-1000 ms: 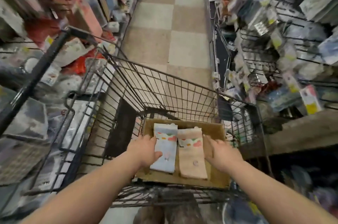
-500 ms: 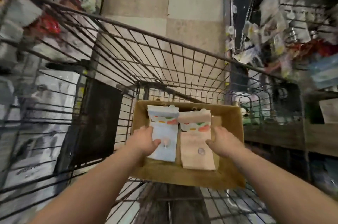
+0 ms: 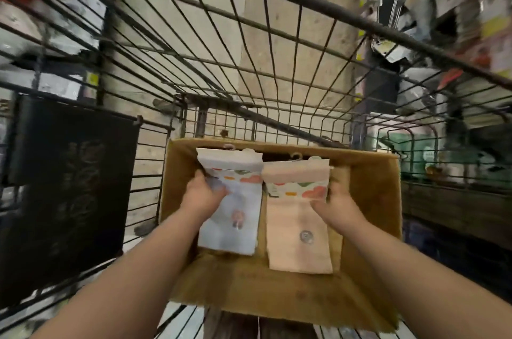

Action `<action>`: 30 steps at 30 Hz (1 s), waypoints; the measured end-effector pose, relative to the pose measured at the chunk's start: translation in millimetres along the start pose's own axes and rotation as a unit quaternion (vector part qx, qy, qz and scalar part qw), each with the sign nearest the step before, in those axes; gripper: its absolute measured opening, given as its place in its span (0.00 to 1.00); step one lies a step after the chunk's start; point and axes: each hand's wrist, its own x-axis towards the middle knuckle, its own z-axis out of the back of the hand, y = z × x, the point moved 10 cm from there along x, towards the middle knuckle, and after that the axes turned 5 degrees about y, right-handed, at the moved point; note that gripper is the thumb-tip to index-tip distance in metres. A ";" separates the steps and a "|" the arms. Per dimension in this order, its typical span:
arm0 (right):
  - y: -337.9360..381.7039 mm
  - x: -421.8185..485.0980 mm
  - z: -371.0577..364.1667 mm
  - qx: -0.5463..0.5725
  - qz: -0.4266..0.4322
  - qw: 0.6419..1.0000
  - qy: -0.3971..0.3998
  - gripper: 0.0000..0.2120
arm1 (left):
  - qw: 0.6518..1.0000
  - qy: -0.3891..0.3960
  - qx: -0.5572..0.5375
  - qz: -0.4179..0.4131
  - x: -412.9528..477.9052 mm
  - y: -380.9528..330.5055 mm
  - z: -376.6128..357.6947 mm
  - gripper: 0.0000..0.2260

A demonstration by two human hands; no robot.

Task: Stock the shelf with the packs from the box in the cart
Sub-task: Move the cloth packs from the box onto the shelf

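Blue pack (image 3: 232,225) and pink pack (image 3: 297,241) lie side by side in the box (image 3: 249,283) inside the cart (image 3: 332,12). My left hand (image 3: 202,196) grips the blue pack's left edge, fingers curled; my right hand (image 3: 339,204) grips the pink pack's right edge.

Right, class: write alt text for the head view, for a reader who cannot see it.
A person's left hand grips a blue pack and right hand a pink pack, side by side in a box in a wire cart. Blurred shelves flank it.
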 end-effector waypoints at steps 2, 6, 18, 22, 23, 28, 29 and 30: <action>-3.7 7.6 -3.5 0.026 -0.013 1.000 -0.006 0.25 | 0.999 -0.002 -0.053 0.010 7.3 1.9 -3.0 0.31; -11.3 14.3 -3.7 0.017 -0.016 1.000 -0.018 0.27 | 0.991 -0.029 -0.124 0.040 11.7 4.9 -3.4 0.29; -0.5 -36.1 4.6 0.088 0.050 0.995 -0.015 0.18 | 0.995 0.016 -0.097 -0.009 -27.6 16.9 6.1 0.13; 5.0 -73.3 14.9 0.118 0.065 0.990 -0.030 0.17 | 0.995 0.042 -0.078 -0.054 -62.5 1.2 17.9 0.12; 8.5 -84.4 17.8 0.126 0.074 0.989 -0.036 0.16 | 0.994 0.053 -0.069 -0.069 -71.6 -4.6 21.1 0.12; 25.4 -146.7 33.4 0.160 0.125 0.976 -0.081 0.10 | 0.984 0.063 -0.040 -0.161 -124.0 -44.0 51.7 0.11; 28.5 -159.9 37.5 0.167 0.133 0.972 -0.096 0.08 | 0.981 0.064 -0.031 -0.182 -138.0 -53.2 58.8 0.11; 30.7 -173.2 41.3 0.177 0.138 0.968 -0.111 0.06 | 0.976 0.064 -0.020 -0.207 -152.3 -62.0 66.2 0.12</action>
